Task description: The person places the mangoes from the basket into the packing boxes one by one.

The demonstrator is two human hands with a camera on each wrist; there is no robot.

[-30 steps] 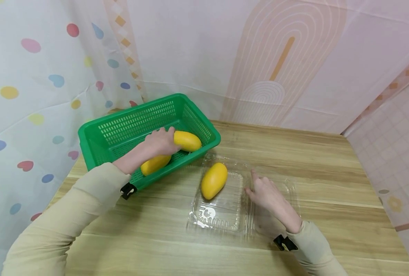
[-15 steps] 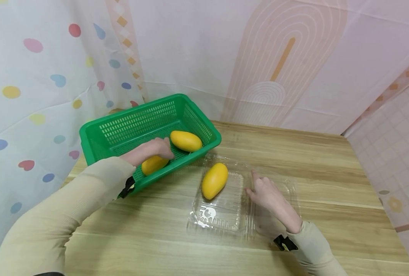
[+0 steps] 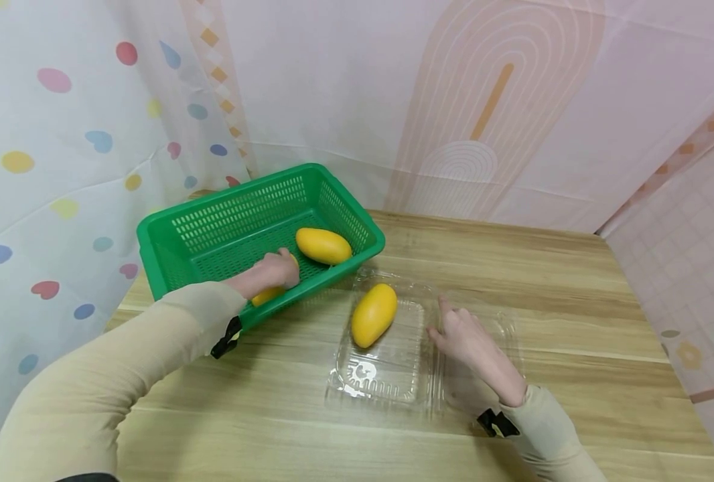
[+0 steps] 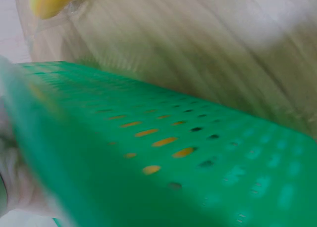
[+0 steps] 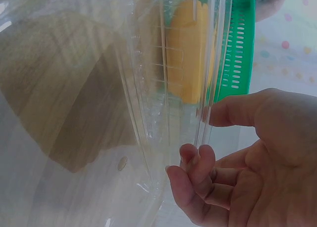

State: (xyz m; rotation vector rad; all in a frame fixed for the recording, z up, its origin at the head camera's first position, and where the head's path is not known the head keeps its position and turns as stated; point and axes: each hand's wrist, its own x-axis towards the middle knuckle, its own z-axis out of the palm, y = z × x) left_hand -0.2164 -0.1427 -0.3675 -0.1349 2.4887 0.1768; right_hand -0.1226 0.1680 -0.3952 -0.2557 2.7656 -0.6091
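Inside the green basket (image 3: 236, 195), my left hand (image 3: 275, 271) grips a yellow mango (image 3: 265, 296) near the front wall, covering most of it. Beside it in the basket lies a second mango (image 3: 323, 246). In the left wrist view the slotted basket wall (image 4: 124, 153) hides most of the hand, and yellow shows through the slots. A third mango (image 3: 374, 316) lies in one half of an opened clear plastic clamshell container (image 3: 387, 385). My right hand (image 3: 468, 345) rests over the other half, thumb and index fingertip at the fold. In the right wrist view its other fingers (image 5: 218, 177) bend loosely.
The basket stands at the back left of the wooden table (image 3: 260, 428), close to a patterned curtain (image 3: 345, 100). The clamshell lies right of the basket, near its corner. More curtain (image 3: 694, 268) hangs along the right side.
My left hand has left the right-hand mango in the basket, moved left and down toward the front wall, and now grips the other one. The right hand has stayed in place.
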